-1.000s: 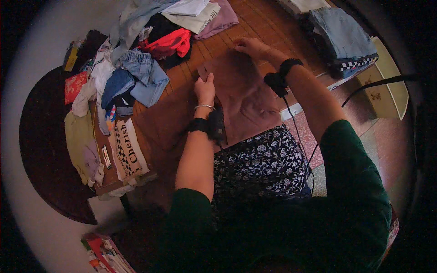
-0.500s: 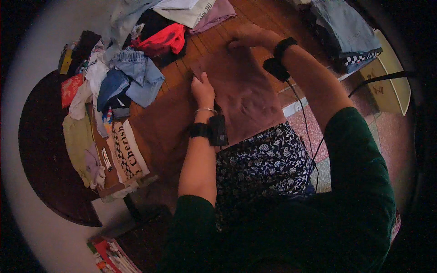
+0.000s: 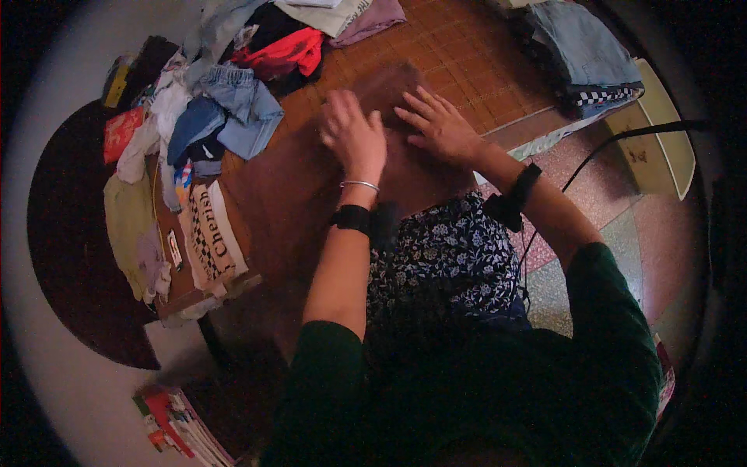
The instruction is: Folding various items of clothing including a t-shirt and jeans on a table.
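A reddish-brown garment (image 3: 280, 183) is spread over the front of the table and hangs toward my lap; I cannot tell its kind. My left hand (image 3: 354, 138) is over its upper part, fingers stretched out and a little blurred. To the right, my right hand (image 3: 442, 131) lies over the same cloth with its fingers spread. Neither hand grips anything. Dark straps with small black boxes sit on both wrists.
Heaped clothes lie at the left, with denim shorts (image 3: 241, 117), a red garment (image 3: 284, 54) and a printed cloth (image 3: 214, 241). Folded jeans (image 3: 587, 47) lie at the far right, by a pale yellow bin (image 3: 661, 148). A black cable (image 3: 615, 142) runs above the tiled floor.
My right hand has come nearer and left, from the cloth's far edge onto its middle. The cloth's far right part has folded inward. My left hand has opened and risen slightly.
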A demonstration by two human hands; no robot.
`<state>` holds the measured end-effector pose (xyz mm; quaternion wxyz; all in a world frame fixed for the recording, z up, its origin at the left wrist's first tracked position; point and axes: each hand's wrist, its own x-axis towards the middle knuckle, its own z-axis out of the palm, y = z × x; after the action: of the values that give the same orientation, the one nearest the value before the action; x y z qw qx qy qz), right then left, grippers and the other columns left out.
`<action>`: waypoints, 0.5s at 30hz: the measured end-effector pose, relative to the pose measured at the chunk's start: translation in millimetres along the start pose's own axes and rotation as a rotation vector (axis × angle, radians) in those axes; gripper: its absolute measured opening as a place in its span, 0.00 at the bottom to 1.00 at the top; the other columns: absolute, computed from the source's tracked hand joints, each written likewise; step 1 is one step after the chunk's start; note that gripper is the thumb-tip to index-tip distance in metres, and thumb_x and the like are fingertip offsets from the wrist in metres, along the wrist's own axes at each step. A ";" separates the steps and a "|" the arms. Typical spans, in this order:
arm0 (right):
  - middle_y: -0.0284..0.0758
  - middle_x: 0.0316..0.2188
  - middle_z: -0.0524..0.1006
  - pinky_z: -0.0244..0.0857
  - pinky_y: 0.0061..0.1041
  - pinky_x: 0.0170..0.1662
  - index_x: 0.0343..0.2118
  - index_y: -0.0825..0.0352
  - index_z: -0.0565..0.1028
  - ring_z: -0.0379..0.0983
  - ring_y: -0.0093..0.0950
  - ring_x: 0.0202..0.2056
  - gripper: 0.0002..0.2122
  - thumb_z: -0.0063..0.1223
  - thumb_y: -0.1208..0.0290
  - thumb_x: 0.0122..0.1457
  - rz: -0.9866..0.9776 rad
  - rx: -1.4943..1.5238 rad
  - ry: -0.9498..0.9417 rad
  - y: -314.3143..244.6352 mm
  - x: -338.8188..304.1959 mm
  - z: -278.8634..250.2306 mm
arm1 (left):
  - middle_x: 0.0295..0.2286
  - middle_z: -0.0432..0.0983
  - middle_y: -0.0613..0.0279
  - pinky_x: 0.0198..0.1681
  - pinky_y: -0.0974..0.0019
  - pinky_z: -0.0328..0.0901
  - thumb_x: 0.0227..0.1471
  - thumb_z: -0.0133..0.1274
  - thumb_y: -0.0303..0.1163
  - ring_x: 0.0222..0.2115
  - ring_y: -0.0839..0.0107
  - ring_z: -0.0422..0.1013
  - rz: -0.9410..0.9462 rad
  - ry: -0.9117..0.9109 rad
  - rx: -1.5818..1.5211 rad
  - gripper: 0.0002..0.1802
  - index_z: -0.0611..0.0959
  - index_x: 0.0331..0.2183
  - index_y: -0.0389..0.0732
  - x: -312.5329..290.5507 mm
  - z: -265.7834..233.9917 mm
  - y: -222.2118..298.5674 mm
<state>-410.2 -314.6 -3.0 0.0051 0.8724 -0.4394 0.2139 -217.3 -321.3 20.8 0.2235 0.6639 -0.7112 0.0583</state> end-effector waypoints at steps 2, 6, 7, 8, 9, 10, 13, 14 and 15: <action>0.41 0.64 0.55 0.46 0.43 0.64 0.61 0.58 0.61 0.48 0.42 0.65 0.26 0.49 0.58 0.60 0.060 -0.021 -0.032 0.2 -19.0 10.6 | 0.62 0.53 0.56 0.62 0.33 0.34 0.61 0.40 0.46 0.64 0.51 0.44 0.174 -0.127 0.119 0.30 0.64 0.59 0.40 -16.9 0.1 7.8; 0.42 0.64 0.56 0.47 0.40 0.65 0.60 0.60 0.63 0.49 0.43 0.64 0.27 0.53 0.59 0.58 0.297 0.256 0.065 4.9 -39.9 14.9 | 0.60 0.57 0.55 0.62 0.33 0.33 0.58 0.45 0.47 0.64 0.52 0.46 0.224 -0.259 -0.013 0.30 0.68 0.57 0.41 -59.2 8.2 -17.6; 0.43 0.62 0.58 0.49 0.39 0.64 0.60 0.60 0.63 0.52 0.43 0.63 0.27 0.54 0.60 0.57 0.330 0.289 0.087 7.4 -44.8 14.8 | 0.59 0.58 0.54 0.62 0.32 0.34 0.58 0.46 0.46 0.63 0.51 0.47 0.206 -0.233 -0.075 0.30 0.68 0.57 0.41 -63.8 1.0 -22.0; 0.44 0.61 0.61 0.51 0.38 0.63 0.60 0.61 0.63 0.55 0.43 0.62 0.28 0.55 0.60 0.57 0.363 0.321 0.108 10.8 -48.3 14.6 | 0.59 0.59 0.53 0.61 0.32 0.35 0.57 0.47 0.46 0.63 0.51 0.47 0.188 -0.207 -0.137 0.30 0.68 0.56 0.41 -69.4 -7.6 -29.1; 0.45 0.59 0.63 0.53 0.37 0.62 0.59 0.62 0.63 0.58 0.43 0.61 0.28 0.56 0.61 0.56 0.390 0.361 0.129 13.5 -48.1 16.1 | 0.58 0.60 0.53 0.61 0.32 0.35 0.57 0.48 0.46 0.62 0.50 0.48 0.165 -0.177 -0.190 0.29 0.69 0.56 0.42 -75.7 -18.6 -38.6; 0.46 0.56 0.66 0.56 0.36 0.60 0.59 0.63 0.64 0.61 0.43 0.58 0.27 0.55 0.60 0.57 0.466 0.443 0.119 18.5 -46.9 14.5 | 0.55 0.63 0.48 0.60 0.30 0.38 0.55 0.51 0.43 0.61 0.49 0.51 0.093 -0.093 -0.211 0.27 0.70 0.54 0.41 -79.3 -29.6 -50.1; 0.47 0.47 0.74 0.64 0.37 0.52 0.55 0.68 0.67 0.70 0.44 0.50 0.25 0.53 0.58 0.58 0.641 0.558 0.034 35.3 -29.1 14.7 | 0.51 0.66 0.43 0.57 0.46 0.54 0.53 0.53 0.40 0.54 0.46 0.61 -0.111 0.118 -0.280 0.26 0.71 0.51 0.38 -87.2 -39.5 -136.2; 0.48 0.44 0.76 0.65 0.38 0.50 0.53 0.69 0.68 0.72 0.44 0.47 0.25 0.53 0.57 0.58 0.669 0.499 -0.023 44.8 -20.3 14.8 | 0.51 0.66 0.43 0.56 0.49 0.57 0.52 0.54 0.40 0.53 0.46 0.62 -0.167 0.130 -0.140 0.27 0.71 0.52 0.37 -91.4 -45.5 -168.0; 0.48 0.41 0.77 0.67 0.39 0.47 0.52 0.71 0.69 0.74 0.44 0.45 0.25 0.52 0.56 0.58 0.694 0.440 -0.079 53.3 -12.0 15.1 | 0.51 0.66 0.42 0.55 0.48 0.58 0.52 0.54 0.43 0.53 0.46 0.62 -0.276 0.137 -0.077 0.29 0.71 0.52 0.37 -99.3 -48.6 -197.4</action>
<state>-451.9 -341.2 -30.8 -0.2708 0.6603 -0.6513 0.2580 -12.3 -233.8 -17.3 0.3029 0.7408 -0.5978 0.0449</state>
